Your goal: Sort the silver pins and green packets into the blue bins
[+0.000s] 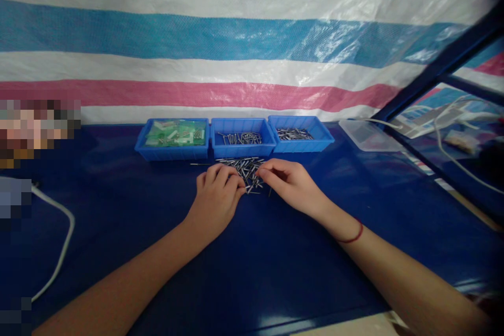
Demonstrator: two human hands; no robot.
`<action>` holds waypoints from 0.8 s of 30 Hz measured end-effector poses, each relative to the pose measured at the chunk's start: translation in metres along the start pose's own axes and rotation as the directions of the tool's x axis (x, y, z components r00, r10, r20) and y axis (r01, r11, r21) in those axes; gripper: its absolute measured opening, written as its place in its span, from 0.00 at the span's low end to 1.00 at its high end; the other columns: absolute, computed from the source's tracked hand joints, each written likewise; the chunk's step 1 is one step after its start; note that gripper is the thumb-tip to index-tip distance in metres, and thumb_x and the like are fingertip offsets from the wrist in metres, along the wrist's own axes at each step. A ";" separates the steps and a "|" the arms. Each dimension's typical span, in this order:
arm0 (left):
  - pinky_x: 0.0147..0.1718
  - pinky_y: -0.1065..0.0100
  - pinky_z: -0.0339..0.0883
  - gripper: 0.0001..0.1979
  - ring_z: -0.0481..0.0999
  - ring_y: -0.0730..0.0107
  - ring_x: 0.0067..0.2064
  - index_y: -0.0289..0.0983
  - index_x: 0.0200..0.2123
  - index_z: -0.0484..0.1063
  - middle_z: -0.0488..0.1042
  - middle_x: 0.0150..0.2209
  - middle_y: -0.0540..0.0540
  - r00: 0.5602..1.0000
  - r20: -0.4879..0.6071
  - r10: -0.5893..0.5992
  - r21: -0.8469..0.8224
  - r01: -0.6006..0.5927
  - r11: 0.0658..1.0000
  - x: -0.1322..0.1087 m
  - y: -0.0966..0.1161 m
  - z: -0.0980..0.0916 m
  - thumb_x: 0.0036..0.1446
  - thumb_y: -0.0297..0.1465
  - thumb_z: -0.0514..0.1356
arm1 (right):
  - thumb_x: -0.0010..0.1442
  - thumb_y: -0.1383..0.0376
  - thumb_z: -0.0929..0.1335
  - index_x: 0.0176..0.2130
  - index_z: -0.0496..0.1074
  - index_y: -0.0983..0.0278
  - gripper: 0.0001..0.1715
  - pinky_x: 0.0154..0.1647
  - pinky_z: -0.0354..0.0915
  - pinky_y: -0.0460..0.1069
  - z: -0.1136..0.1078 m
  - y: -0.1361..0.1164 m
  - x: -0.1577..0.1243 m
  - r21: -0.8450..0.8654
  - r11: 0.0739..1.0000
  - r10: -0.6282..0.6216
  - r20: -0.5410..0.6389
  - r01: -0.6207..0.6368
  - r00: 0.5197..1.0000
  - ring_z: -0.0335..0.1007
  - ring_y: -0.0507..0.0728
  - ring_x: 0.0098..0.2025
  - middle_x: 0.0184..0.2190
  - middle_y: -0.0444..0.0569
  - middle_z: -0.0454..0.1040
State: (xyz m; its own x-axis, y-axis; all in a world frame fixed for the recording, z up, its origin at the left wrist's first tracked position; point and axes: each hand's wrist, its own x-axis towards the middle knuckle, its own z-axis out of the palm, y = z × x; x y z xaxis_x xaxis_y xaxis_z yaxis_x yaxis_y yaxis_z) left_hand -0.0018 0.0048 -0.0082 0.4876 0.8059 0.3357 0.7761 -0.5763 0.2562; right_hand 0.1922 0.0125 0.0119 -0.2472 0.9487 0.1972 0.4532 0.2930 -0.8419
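Note:
A loose pile of thin metal pins (247, 169) lies on the dark blue table top (252, 262) in front of three blue trays. My left hand (217, 195) rests at the pile's left edge with its fingers curled, tips against the pins. My right hand (289, 181) sits at the pile's right edge, fingers bent and pinched at the pins. What each hand holds is too small to make out. A red string circles my right wrist.
Three blue trays stand in a row behind the pile: the left tray (172, 139) holds green and white parts, the middle tray (241, 139) and right tray (301, 135) hold metal pins. A clear plastic lid (366, 135) lies at right. A white cable (59, 241) curves at left.

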 end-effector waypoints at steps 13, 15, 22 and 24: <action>0.51 0.54 0.54 0.05 0.64 0.56 0.55 0.38 0.38 0.69 0.74 0.45 0.45 0.991 -0.107 0.083 -0.012 -0.085 0.996 0.000 0.000 0.000 0.65 0.30 0.53 | 0.62 0.66 0.65 0.33 0.75 0.65 0.10 0.33 0.61 0.47 0.001 -0.006 -0.002 -0.155 0.975 -0.135 0.171 0.162 0.976 0.66 0.52 0.31 0.30 0.47 0.73; 0.51 0.53 0.54 0.06 0.65 0.56 0.53 0.38 0.37 0.68 0.76 0.41 0.46 0.990 -0.099 0.097 -0.024 -0.100 0.995 0.000 0.000 -0.002 0.65 0.30 0.53 | 0.62 0.65 0.64 0.32 0.75 0.65 0.11 0.33 0.61 0.47 0.001 -0.007 -0.003 -0.119 0.980 -0.134 0.181 0.157 0.974 0.66 0.51 0.31 0.29 0.47 0.73; 0.46 0.58 0.61 0.04 0.71 0.62 0.44 0.39 0.38 0.68 0.75 0.37 0.48 0.987 -0.163 -0.015 -0.299 -0.034 0.954 0.003 0.002 -0.010 0.63 0.32 0.55 | 0.60 0.59 0.66 0.34 0.75 0.65 0.13 0.31 0.61 0.47 0.001 -0.009 -0.004 0.154 0.986 0.046 0.111 -0.063 0.993 0.66 0.52 0.31 0.30 0.47 0.73; 0.44 0.61 0.64 0.04 0.73 0.65 0.41 0.39 0.38 0.69 0.75 0.36 0.48 0.981 -0.178 -0.084 -0.405 0.004 0.914 0.004 0.001 -0.011 0.61 0.33 0.57 | 0.59 0.57 0.67 0.33 0.75 0.65 0.14 0.28 0.60 0.46 0.001 -0.011 -0.004 0.237 0.961 0.120 0.104 -0.142 0.987 0.64 0.50 0.28 0.28 0.45 0.72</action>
State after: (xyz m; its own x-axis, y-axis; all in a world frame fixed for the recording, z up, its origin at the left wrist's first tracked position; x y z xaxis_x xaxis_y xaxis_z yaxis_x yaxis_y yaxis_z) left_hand -0.0033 0.0057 0.0038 0.3423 0.8143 0.4687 0.5496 -0.5781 0.6031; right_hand 0.1869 0.0056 0.0202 -0.2787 0.9595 0.0415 0.2672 0.1190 -0.9563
